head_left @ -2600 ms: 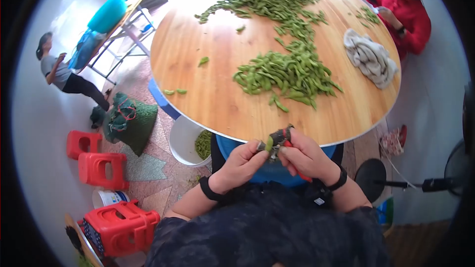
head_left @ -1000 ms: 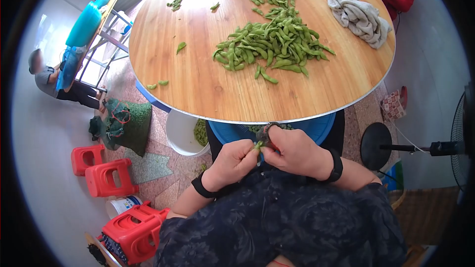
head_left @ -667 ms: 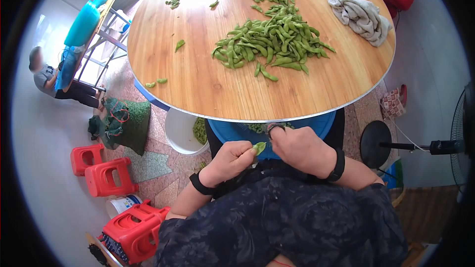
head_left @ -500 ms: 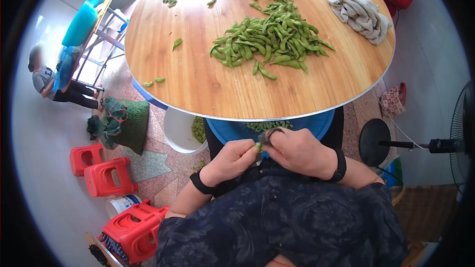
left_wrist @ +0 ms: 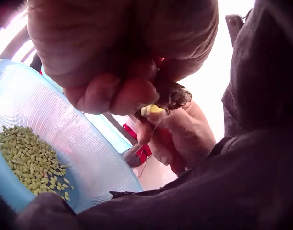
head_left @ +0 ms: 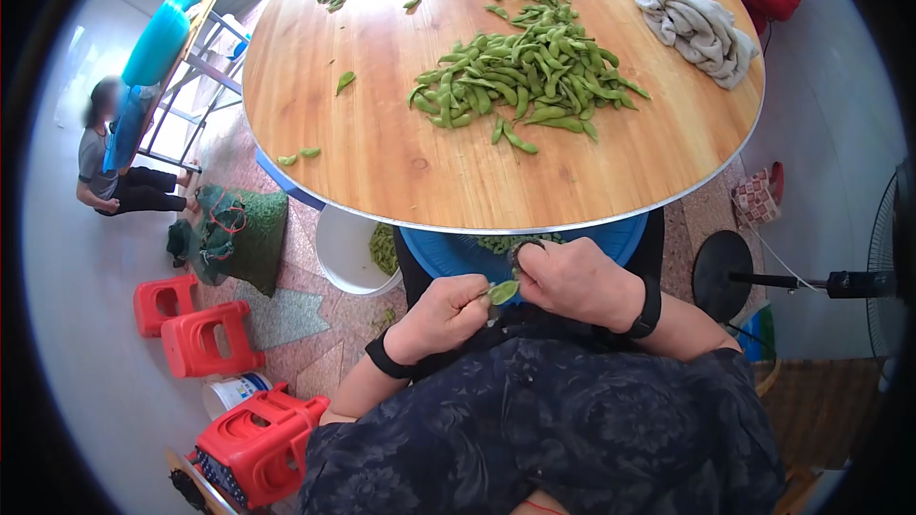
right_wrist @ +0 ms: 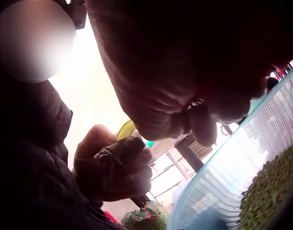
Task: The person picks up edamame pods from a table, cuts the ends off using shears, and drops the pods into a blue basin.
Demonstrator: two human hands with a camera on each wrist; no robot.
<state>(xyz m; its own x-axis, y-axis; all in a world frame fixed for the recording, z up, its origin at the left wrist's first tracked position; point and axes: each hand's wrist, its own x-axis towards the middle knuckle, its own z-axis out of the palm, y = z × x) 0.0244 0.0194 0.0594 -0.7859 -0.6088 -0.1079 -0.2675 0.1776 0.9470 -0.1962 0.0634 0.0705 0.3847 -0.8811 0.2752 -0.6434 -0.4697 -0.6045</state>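
My left hand (head_left: 441, 317) pinches a green edamame pod (head_left: 503, 293) between thumb and finger, its far end pointing at my right hand (head_left: 584, 281). That right hand is curled, thumb and forefinger right at the pod's end; its palm side is hidden from above and I cannot tell what it grips. Dark wrapping (left_wrist: 175, 95) covers a fingertip in the left wrist view, with a pale yellow-green piece (left_wrist: 152, 110) beside it. Below the hands sits a blue mesh basin (left_wrist: 106, 139) holding shelled beans (left_wrist: 31, 158).
A round wooden table (head_left: 382, 162) stands just ahead, bearing a heap of edamame pods (head_left: 534, 81) and a crumpled cloth (head_left: 697, 29). Left are a white bucket (head_left: 343, 253), a green sack (head_left: 258, 243) and red stools (head_left: 212, 339). A fan stand (head_left: 782, 281) is at right.
The view has tilted down toward the lap. A red-handled item seen in the right hand earliest no longer shows. Since half a second ago the hands have parted slightly, exposing more of the pod.
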